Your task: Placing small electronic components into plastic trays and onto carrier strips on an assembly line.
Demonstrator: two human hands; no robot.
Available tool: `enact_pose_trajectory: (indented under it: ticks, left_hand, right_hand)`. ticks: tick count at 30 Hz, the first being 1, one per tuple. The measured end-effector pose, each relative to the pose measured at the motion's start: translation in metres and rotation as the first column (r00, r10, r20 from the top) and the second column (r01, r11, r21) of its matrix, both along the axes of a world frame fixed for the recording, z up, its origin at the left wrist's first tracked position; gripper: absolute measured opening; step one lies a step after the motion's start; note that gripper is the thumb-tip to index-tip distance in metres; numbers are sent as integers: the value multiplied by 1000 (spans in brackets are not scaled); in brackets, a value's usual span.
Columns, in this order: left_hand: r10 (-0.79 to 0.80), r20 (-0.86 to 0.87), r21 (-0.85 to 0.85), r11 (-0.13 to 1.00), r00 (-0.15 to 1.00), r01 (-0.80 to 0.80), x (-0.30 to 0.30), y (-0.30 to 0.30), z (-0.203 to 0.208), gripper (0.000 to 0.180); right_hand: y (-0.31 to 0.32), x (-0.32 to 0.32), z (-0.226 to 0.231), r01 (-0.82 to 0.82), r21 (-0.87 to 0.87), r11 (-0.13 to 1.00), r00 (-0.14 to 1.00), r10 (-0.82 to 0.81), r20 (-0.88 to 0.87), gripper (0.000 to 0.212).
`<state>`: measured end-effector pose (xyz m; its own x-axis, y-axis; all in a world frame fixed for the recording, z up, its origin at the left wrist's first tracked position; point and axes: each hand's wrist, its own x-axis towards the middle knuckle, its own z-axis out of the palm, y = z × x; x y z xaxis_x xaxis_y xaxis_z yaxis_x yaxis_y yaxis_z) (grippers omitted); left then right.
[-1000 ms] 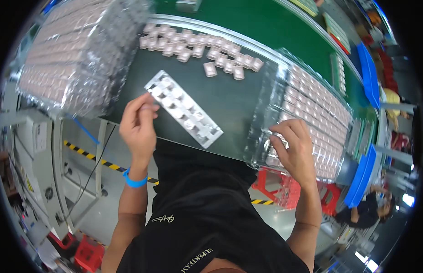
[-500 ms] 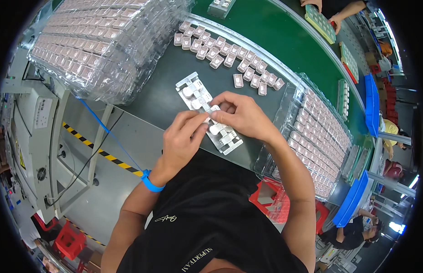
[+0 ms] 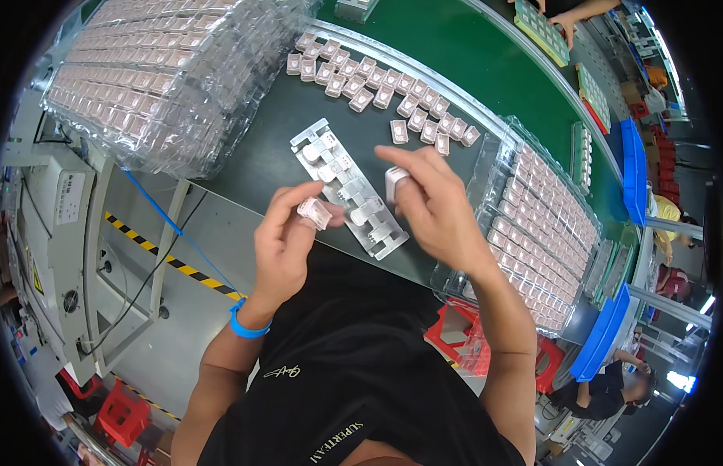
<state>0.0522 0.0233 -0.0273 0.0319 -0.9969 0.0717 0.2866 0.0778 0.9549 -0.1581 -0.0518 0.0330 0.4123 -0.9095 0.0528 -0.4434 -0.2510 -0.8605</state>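
One boxy, hard-edged pinkish piece (image 3: 314, 213) in the left hand (image 3: 280, 241)

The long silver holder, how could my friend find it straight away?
Find the dark tabletop beyond the black shirt. Slanting between the left hand and the right hand lies the long silver holder. It's one shiny strip, unlike the small pink pieces scattered beyond it.

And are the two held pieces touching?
Apart. The head view shows a gap, with the tray visible between the pink piece and the white piece.
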Motion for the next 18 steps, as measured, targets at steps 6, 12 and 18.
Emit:
enact_pose_trajectory:
  ticks: [6,12,18]
  left_hand:
    - [-74,-581,213,947,811,239,-8,11,11,38]
    - [-74,-544,310,908,836,282,-7,18,17,38]
    - [23,-648,291,931,761,219,0,10,6,42]
  right_hand:
    - [19,33,14,-34,-96,995,996,26,-86,15]
    - [23,43,8,-129,-205,970,978,90,-190,13]
    - [5,25,12,-87,-167,982,990,67,-121,23]
